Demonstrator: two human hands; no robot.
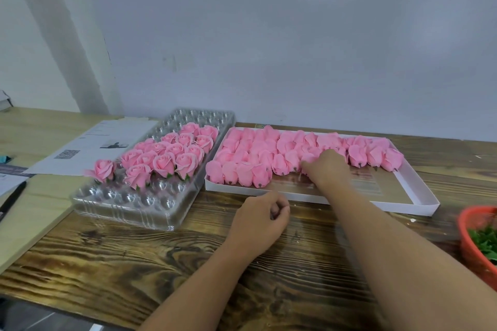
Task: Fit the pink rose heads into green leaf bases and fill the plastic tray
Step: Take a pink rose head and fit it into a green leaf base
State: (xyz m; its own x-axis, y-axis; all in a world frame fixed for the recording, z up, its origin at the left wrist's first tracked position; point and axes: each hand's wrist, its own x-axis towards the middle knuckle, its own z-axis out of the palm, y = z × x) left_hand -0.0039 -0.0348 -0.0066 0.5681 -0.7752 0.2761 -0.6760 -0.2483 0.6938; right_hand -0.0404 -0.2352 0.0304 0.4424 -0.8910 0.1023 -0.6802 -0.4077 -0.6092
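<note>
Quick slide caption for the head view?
Right hand reaches into the white box of rose heads; left hand rests curled beside the part-filled plastic tray.

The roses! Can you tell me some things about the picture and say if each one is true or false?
1. The clear plastic tray is completely full of roses. False: its near rows and far end are still empty.
2. The right hand reaches into the white box of loose rose heads. True.
3. The left hand holds a rose. False: it rests curled on the wooden table, and no rose shows in it.
4. A red basket with green leaf bases sits at the right edge. True.
5. One finished rose sits at the tray's left edge, apart from the others. True.
</note>
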